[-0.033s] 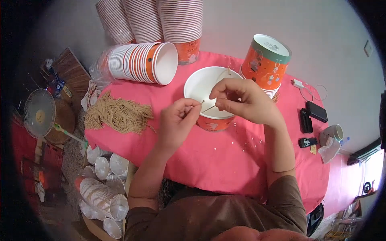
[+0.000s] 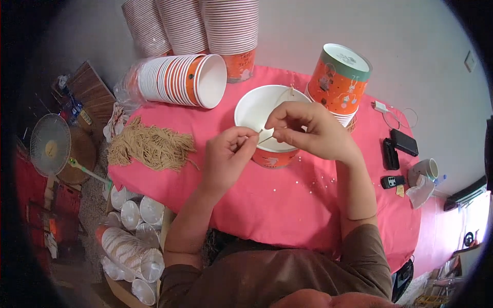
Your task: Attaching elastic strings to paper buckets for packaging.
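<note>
Above a white-lined paper bucket (image 2: 251,102) with an orange outside, my two hands are close together. In my left hand (image 2: 228,156), thumb and forefinger pinch one end of a thin tan string (image 2: 265,138). The finger and thumb of my right hand (image 2: 313,131) are closed on another part of this string, a short way to the right. Another strand of string hangs over the bucket's far rim. A loose heap of tan strings (image 2: 151,146) lies on the pink cloth to the left of my left hand.
A stack of paper buckets (image 2: 172,79) lies on its side; taller stacks (image 2: 231,31) stand behind. An upturned orange bucket (image 2: 341,79) tops a stack at right. Small white beads dot the pink cloth (image 2: 287,215). A power bank (image 2: 404,142) and a mug (image 2: 423,172) sit far right.
My hands stay over the bucket and have shifted only slightly, the right a little to the left. The string is still pinched between them.
</note>
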Demonstrator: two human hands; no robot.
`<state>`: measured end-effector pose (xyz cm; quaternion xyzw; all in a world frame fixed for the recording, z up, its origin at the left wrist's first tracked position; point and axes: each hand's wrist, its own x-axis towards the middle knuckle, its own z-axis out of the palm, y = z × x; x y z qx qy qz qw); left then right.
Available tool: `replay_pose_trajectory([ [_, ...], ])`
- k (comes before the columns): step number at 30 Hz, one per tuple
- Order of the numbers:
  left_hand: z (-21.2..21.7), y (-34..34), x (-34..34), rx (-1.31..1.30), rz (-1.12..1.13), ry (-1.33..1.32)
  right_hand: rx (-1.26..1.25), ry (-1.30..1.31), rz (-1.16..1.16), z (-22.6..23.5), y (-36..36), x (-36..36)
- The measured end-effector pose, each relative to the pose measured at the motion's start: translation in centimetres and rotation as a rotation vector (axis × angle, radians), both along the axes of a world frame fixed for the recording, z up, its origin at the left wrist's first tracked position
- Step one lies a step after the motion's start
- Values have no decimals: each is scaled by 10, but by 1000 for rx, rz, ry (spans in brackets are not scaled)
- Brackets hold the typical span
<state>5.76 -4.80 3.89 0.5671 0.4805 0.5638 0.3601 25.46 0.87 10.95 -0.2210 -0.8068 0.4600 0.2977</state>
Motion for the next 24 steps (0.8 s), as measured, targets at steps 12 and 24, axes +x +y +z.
replay_pose_trajectory([
  [12, 8, 2, -11, -68, -166, -124, 484, 44, -170, -14, 13, -17],
  [24, 0, 2, -16, -14, -198, -147, 665, 22, -197, -6, 4, -13],
])
